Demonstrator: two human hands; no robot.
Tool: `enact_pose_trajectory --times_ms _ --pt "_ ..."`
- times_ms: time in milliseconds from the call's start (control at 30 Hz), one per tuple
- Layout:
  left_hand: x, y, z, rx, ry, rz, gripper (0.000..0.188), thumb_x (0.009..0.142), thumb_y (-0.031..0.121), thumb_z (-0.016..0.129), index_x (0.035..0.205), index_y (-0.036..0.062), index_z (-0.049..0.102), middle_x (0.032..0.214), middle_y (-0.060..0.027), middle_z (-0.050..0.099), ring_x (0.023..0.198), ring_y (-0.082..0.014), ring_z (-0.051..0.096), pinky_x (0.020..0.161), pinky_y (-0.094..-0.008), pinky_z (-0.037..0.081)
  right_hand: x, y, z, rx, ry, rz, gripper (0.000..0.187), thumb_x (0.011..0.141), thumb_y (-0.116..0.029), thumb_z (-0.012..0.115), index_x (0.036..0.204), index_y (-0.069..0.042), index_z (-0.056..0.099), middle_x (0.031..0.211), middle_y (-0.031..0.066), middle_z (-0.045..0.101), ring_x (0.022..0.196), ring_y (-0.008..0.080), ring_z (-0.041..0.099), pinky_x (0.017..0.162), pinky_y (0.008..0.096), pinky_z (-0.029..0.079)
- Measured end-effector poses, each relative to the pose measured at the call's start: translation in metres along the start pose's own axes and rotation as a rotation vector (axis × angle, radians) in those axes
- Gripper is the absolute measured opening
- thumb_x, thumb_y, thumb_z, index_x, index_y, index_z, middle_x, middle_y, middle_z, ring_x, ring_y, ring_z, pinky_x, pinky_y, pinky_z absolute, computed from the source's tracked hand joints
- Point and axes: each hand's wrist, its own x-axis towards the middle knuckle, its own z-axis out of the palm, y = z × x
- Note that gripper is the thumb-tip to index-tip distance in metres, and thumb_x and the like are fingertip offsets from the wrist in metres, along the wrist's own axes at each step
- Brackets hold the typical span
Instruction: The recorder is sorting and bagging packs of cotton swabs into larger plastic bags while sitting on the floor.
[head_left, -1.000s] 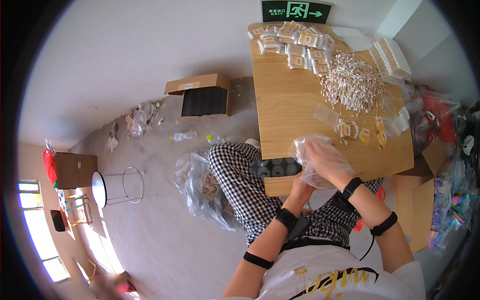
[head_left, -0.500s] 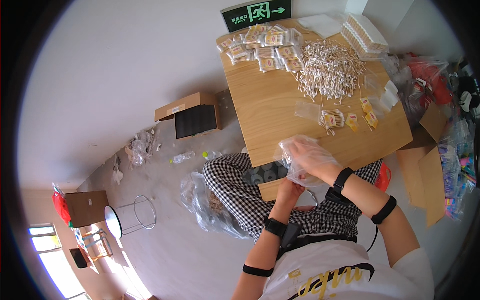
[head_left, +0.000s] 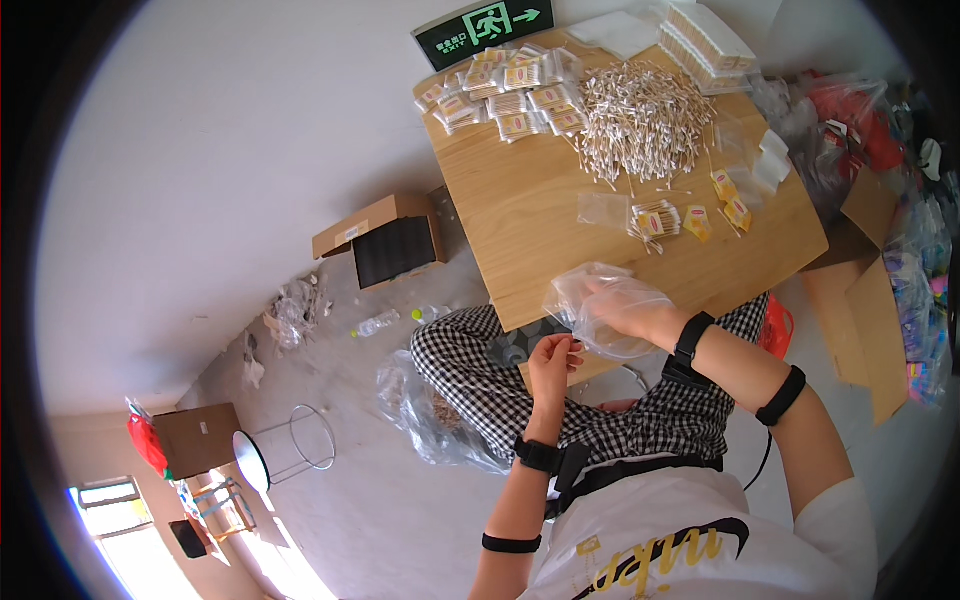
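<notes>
My right hand (head_left: 625, 305) is inside a clear plastic bag (head_left: 590, 312) at the near edge of the wooden table (head_left: 530, 220), its fingers spread within the bag. My left hand (head_left: 553, 362) pinches the bag's lower rim just below the table edge, over my checked trousers. A heap of cotton swabs (head_left: 640, 115) lies on the far part of the table. Small filled packets (head_left: 655, 220) with yellow labels lie between the heap and my hands.
Several packed sachets (head_left: 505, 90) and stacked white packs (head_left: 705, 35) sit at the table's far side. An open cardboard box (head_left: 385, 240) stands on the floor at left. A clear bag (head_left: 430, 420) lies by my leg. Cartons and bags crowd the right side.
The view has shifted so the table sits further up and left. My right hand has stayed in the bag while my left hand dropped to the bag's lower rim.
</notes>
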Motion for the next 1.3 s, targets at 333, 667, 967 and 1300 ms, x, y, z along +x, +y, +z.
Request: enact_pose_trajectory --times_ms 333,667,967,1300 --pt "0.013 0.001 -0.001 1.586 0.029 1.091 0.034 0.079 0.007 0.056 0.112 -0.0017 0.06 0.131 -0.0146 0.053 0.124 -0.0305 0.047 0.104 -0.0435 0.038 -0.008 -0.016 0.002 -0.061 0.078 -0.03 0.037 0.091 -0.027 0.047 0.118 -0.004 0.055 0.124 0.0169 0.057 0.12 0.032 0.05 0.098 0.0373 0.041" --pt "0.024 0.009 0.004 1.565 0.023 1.229 0.038 0.073 0.015 0.062 0.108 0.0025 0.063 0.118 -0.0144 0.059 0.12 -0.03 0.049 0.1 -0.0433 0.039 0.021 0.073 0.053 -0.442 0.203 -0.372 0.044 0.096 -0.034 0.037 0.121 -0.001 0.053 0.144 0.0205 0.037 0.133 0.0348 0.035 0.109 0.0396 0.031" --pt "0.032 0.016 -0.001 1.67 0.073 1.404 0.024 0.068 0.011 0.061 0.09 0.004 0.066 0.105 -0.0119 0.06 0.107 -0.0267 0.056 0.093 -0.0402 0.042 -0.005 0.041 0.027 -0.553 0.089 -0.466 0.029 0.088 -0.017 0.051 0.108 0.002 0.058 0.116 0.0185 0.057 0.121 0.0356 0.046 0.102 0.041 0.039" --pt "0.033 0.018 -0.007 1.642 0.06 1.42 0.015 0.071 0.007 0.061 0.085 0.0038 0.064 0.104 -0.0086 0.063 0.105 -0.0235 0.058 0.091 -0.0396 0.043 -0.008 0.042 0.014 -0.604 0.103 -0.683 0.033 0.086 -0.016 0.051 0.11 0.007 0.054 0.115 0.0244 0.056 0.118 0.0355 0.049 0.102 0.0384 0.038"
